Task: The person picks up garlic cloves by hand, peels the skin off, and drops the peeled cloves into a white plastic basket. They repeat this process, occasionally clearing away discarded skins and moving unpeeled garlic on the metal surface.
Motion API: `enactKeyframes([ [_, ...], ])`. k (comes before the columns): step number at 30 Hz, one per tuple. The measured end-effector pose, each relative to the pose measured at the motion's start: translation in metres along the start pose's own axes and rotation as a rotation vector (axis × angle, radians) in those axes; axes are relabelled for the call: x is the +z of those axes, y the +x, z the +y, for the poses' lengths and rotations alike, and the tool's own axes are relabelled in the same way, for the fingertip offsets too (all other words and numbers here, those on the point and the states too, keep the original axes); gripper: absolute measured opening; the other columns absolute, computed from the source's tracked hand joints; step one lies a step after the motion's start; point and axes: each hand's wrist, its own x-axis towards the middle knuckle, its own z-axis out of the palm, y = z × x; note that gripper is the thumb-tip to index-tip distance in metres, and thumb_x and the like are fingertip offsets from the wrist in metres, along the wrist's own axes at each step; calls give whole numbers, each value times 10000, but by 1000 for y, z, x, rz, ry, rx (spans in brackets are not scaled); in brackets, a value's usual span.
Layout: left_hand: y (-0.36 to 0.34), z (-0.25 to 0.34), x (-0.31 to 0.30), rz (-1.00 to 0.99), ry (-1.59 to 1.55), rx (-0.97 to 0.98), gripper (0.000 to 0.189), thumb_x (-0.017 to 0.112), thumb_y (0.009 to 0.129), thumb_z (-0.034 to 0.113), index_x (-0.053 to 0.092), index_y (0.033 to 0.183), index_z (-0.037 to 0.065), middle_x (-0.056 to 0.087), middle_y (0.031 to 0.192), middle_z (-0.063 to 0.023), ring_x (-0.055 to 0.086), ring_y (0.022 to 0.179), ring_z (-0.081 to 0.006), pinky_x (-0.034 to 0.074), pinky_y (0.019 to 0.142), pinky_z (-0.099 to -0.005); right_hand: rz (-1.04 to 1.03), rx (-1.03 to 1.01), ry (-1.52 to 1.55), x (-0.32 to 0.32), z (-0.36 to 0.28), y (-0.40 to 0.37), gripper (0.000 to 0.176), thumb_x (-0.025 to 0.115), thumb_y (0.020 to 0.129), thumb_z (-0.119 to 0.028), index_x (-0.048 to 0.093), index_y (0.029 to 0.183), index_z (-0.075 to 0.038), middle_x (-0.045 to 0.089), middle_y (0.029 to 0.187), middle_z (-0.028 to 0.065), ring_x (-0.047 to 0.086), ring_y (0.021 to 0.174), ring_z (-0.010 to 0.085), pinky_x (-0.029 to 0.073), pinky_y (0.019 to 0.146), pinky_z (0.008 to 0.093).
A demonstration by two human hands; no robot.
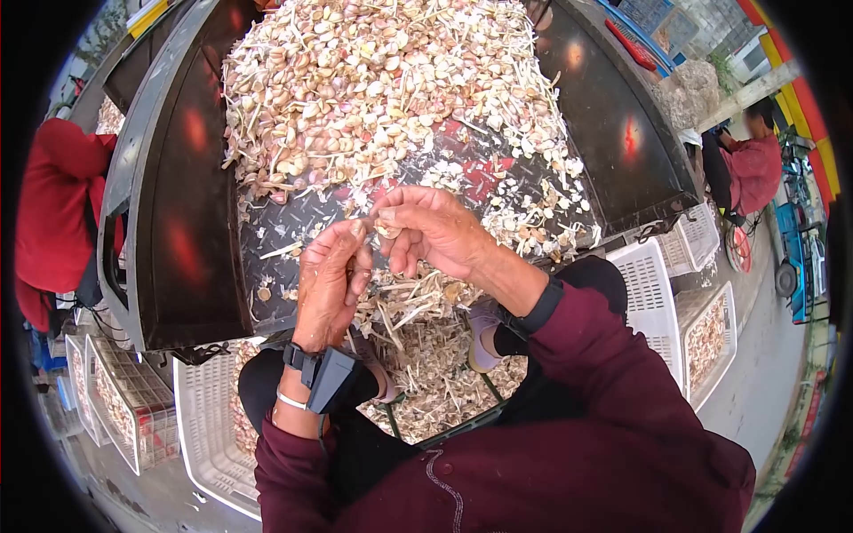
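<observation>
My right hand (435, 233) pinches a pale garlic clove (387, 230) between thumb and fingers, just above the near part of the truck bed. Close against it, my left hand (327, 275) has its thumb and fingertips pressed together at the clove's left side. What lies between the left fingertips is too small to make out. Beyond both hands spreads a large heap of loose garlic cloves (355, 89), mixed with dry stems and skins. Below the hands, dry stalks and peelings (435, 373) cover the ground between my feet.
The dark metal bed (275, 226) has raised side walls left and right. White plastic crates stand beside me, one on the left (200, 426) and one on the right (653, 302). A co-worker in red (62, 204) is at the left; another person (751, 169) sits far right.
</observation>
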Motion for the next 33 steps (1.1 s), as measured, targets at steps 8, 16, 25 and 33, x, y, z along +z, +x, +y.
enactKeyframes([
  [8,1,-7,0,-113,69,-62,280,568,961,203,594,1142,-9,611,743,-12,464,479,-22,264,366,-145,22,99,-180,-8,-6,-3,361,703,857,-196,531,1046,59,645,767,128,658,558,178,538,441,250],
  [16,0,-11,-1,-103,-73,-63,212,625,915,139,573,1050,-16,636,766,-41,538,523,-34,313,361,-134,41,28,-187,-5,4,-1,234,654,881,-125,548,1007,43,652,792,119,664,596,160,538,456,232],
  [25,7,-26,-7,-32,-157,-35,173,596,919,138,553,1015,1,632,771,-74,566,536,-93,378,385,-173,96,-33,-268,8,-4,-7,139,626,865,-93,530,841,4,629,708,103,639,547,136,508,441,222],
  [33,12,-36,-13,109,-512,-263,174,498,963,211,526,961,40,617,844,-112,557,628,-137,402,441,-204,-54,-169,-973,4,-32,3,329,672,839,-139,623,1141,-17,682,960,103,683,684,151,530,550,278],
])
